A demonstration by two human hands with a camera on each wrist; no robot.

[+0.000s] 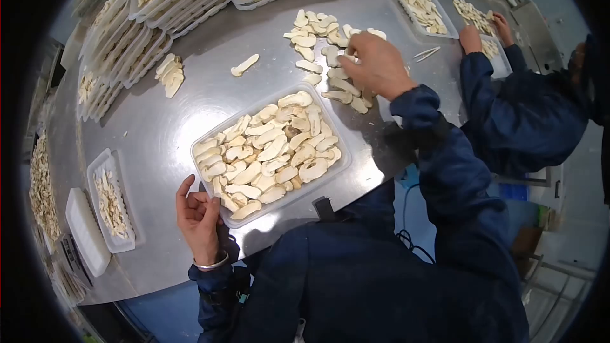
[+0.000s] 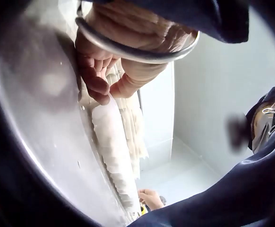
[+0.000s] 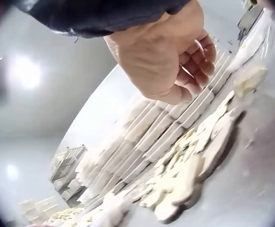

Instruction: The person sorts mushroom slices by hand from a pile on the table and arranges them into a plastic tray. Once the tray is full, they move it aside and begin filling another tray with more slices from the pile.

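A clear plastic tray (image 1: pixel 348 160) filled with pale mushroom slices (image 1: pixel 272 147) sits at the table's front edge. My left hand (image 1: pixel 198 221) is at its near left corner, thumb and fingertips pinching the rim; the left wrist view shows the tray's side (image 2: pixel 113 142) running away from them. Beyond the tray, my right hand (image 1: pixel 376 67) reaches over loose mushroom slices (image 1: pixel 311 28) spread on the metal table. In the right wrist view its fingers (image 3: pixel 194 71) are loosely bent, with no slice visible between them and the thumb, and loose slices (image 3: pixel 182 182) lie below.
Stacked trays of slices (image 1: pixel 184 0) line the back left. One slice (image 1: pixel 245 65) and a small pile (image 1: pixel 170 75) lie apart. Two smaller trays (image 1: pixel 130 241) stand at far left. Tweezers (image 1: pixel 426 54) lie at right, near another person's sleeves (image 1: pixel 486 95) and a filled tray (image 1: pixel 450 33).
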